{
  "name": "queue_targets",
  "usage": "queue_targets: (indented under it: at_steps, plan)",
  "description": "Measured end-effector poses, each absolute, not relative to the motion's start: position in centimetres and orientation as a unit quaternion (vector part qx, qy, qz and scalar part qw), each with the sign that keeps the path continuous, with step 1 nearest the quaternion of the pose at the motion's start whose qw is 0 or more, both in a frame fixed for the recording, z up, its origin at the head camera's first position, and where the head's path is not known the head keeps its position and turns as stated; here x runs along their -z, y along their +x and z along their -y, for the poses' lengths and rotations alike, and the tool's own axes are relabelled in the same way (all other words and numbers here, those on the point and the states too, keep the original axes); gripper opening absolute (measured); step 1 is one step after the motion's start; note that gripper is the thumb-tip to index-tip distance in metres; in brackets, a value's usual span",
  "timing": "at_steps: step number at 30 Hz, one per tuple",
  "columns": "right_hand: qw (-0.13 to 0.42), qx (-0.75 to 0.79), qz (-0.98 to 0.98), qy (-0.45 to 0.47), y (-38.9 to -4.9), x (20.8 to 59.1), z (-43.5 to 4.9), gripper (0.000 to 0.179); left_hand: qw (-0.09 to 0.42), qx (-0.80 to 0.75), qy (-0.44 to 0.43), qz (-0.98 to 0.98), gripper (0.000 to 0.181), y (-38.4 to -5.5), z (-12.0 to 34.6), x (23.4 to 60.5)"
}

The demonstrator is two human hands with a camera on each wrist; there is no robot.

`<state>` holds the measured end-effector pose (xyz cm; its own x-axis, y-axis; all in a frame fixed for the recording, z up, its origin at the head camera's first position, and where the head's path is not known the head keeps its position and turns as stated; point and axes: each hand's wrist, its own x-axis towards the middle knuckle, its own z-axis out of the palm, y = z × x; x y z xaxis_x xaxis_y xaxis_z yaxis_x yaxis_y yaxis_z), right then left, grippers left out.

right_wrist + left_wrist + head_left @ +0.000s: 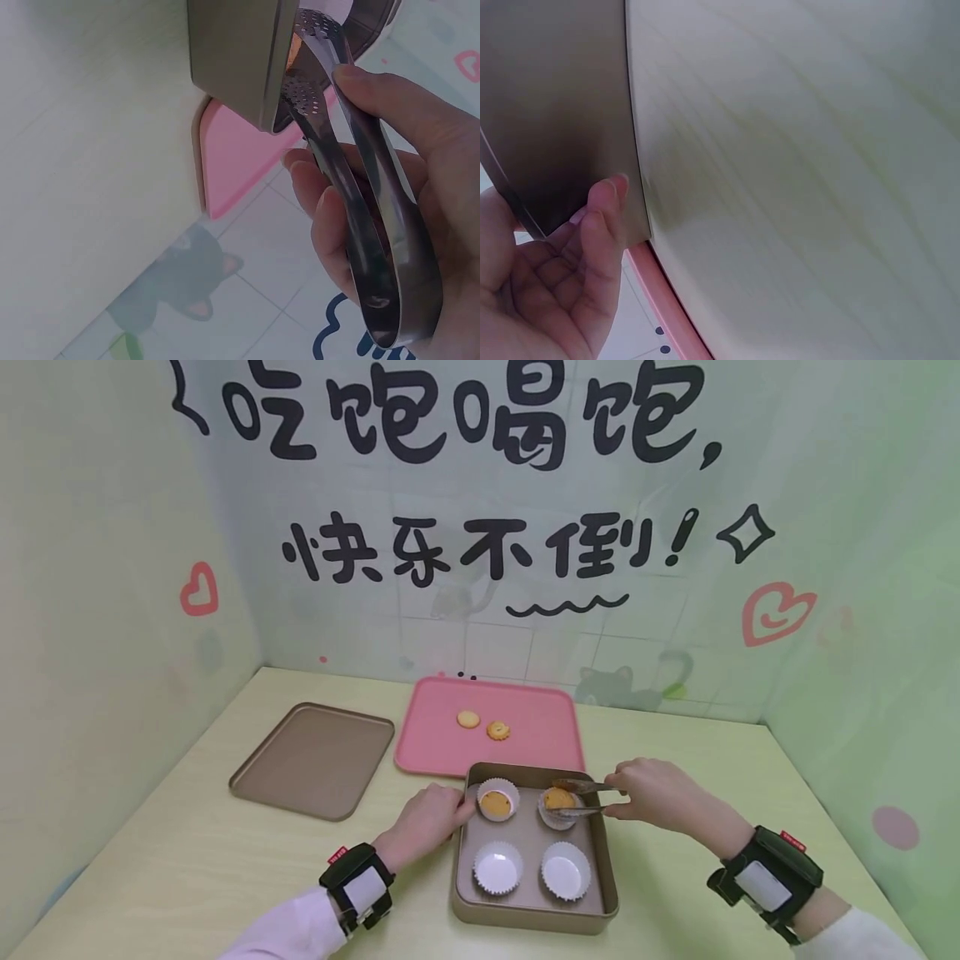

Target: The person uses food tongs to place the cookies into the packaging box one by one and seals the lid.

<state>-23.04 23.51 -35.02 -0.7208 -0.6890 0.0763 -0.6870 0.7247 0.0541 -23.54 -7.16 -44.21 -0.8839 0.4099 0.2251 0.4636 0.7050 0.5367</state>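
Observation:
My right hand point(654, 792) holds metal tongs point(367, 172), its thumb on one arm and fingers on the other. The perforated tips are around a golden cookie point(558, 799) at the far right paper cup of a deep bronze baking pan point(467, 908); whether the cookie rests in the cup, I cannot tell. My left hand point(424, 823) grips the pan's left wall near its far corner, with fingers against the outside in the left wrist view. Another cookie point(495, 804) lies in the far left cup point(508, 787). Both near cups, left point(498, 867) and right point(566, 871), are empty.
Behind the pan lies a pink tray point(435, 735) bearing a pale round cookie point(468, 719) and a scalloped cookie point(498, 730). A flat bronze tray point(315, 760) lies to the left on the light wooden table point(180, 860). Printed walls enclose the back and sides.

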Motion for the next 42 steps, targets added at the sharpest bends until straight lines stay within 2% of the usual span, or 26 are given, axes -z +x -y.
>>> queue_targets:
  at_steps: [6, 12, 19, 26, 31, 42]
  plan:
    - [0.028, 0.017, 0.931, 0.362, -23.3, 34.7, -23.2, 0.024, 0.044, 0.307, -0.238, 0.920, 0.038, -23.5, 7.2, 44.0]
    - [0.040, -0.015, 0.921, 0.388, -24.0, 33.7, -23.1, 0.019, 0.042, 0.302, -0.238, 0.922, 0.038, -23.6, 7.2, 44.2]
    - [0.059, -0.050, 0.923, 0.377, -27.1, 32.9, -21.4, 0.018, 0.045, 0.300, -0.233, 0.924, 0.038, -23.6, 7.5, 44.2]
    - [0.003, -0.088, 0.942, 0.323, -30.8, 33.1, -19.6, 0.019, 0.050, 0.290, -0.235, 0.926, 0.037, -23.6, 7.3, 44.5]
    - [-0.019, -0.076, 0.948, 0.308, -32.9, 33.7, -18.7, 0.028, 0.050, 0.289, -0.229, 0.928, 0.037, -23.7, 7.3, 44.6]
    - [-0.074, -0.090, 0.957, 0.266, -35.7, 35.7, -17.3, 0.033, 0.044, 0.298, -0.228, 0.926, 0.036, -23.6, 7.2, 44.5]
